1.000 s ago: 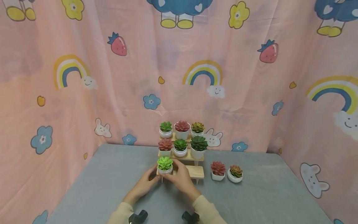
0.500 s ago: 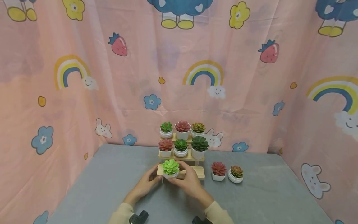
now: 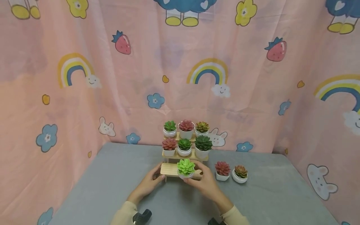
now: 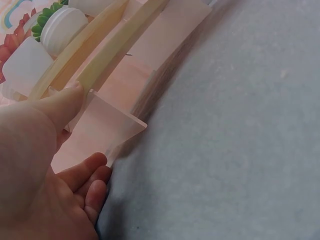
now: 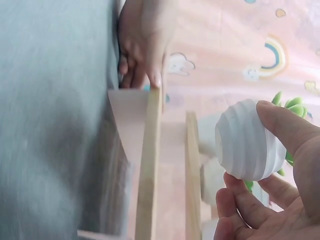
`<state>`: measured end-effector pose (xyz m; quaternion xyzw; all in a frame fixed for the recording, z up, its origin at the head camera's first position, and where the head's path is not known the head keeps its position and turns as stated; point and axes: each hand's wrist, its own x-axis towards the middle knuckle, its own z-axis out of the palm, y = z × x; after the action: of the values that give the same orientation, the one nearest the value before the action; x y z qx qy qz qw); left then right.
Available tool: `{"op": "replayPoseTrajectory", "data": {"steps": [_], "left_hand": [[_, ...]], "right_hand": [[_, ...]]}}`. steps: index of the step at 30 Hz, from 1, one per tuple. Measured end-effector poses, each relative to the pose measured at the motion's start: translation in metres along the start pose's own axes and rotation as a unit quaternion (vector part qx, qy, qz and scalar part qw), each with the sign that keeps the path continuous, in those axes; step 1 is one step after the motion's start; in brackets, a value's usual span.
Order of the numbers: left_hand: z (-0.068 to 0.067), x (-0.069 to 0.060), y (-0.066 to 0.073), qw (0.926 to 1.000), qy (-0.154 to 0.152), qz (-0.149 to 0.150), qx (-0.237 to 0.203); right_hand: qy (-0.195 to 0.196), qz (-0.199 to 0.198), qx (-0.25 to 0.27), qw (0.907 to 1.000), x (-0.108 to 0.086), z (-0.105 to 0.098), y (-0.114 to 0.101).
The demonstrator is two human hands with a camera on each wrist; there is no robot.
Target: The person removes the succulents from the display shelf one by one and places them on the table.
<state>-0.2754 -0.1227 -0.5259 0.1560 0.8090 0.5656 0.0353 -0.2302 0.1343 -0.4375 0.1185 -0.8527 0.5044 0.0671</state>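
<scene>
One ribbed white pot [image 5: 247, 142], bright green succulent [image 3: 185, 166] on top, raised just above the lowest step [image 3: 168, 169] of the wooden stand [image 5: 147, 175]. Your right hand [image 3: 206, 181] pinches it, thumb against one side, fingers on the other. Your left hand [image 3: 150, 179] grips the stand's left end — thumb at the board, fingers by the clear leg [image 4: 112, 125].

Handling, as you'd judge it: pot small and probably light, walls stiff. Plastic or ceramic, you can't tell; treat as chippable. Surface looks smooth, so slippery if your fingers are damp, though the ribs should give purchase. Best hold is round the pot's widest band. Leaves look bendy and may pull loose — keep off them. Clear leg seems thin; hold the board rather than squeeze there.
</scene>
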Motion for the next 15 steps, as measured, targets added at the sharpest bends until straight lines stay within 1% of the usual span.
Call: {"op": "replayPoseTrajectory", "data": {"steps": [5, 6, 8, 10, 15], "left_hand": [[0.0, 0.001, 0.0, 1.0, -0.001, 0.003, 0.003], [0.0, 0.001, 0.001, 1.0, 0.0, 0.0, 0.002], [-0.001, 0.001, 0.001, 1.0, 0.001, 0.002, 0.003], [-0.001, 0.001, 0.001, 1.0, -0.001, 0.001, 0.003], [-0.002, -0.001, 0.001, 0.9999, -0.006, 0.008, -0.002]], "right_hand": [[0.021, 0.0, -0.029, 0.9994, -0.006, -0.022, 0.005], [0.025, 0.0, -0.033, 0.9992, -0.007, -0.026, 0.006], [0.03, -0.005, -0.037, 0.9988, -0.009, -0.035, 0.009], [0.034, 0.0, -0.044, 0.9984, -0.012, -0.043, 0.01], [0.044, -0.003, -0.055, 0.9975, -0.019, -0.067, 0.013]]}}
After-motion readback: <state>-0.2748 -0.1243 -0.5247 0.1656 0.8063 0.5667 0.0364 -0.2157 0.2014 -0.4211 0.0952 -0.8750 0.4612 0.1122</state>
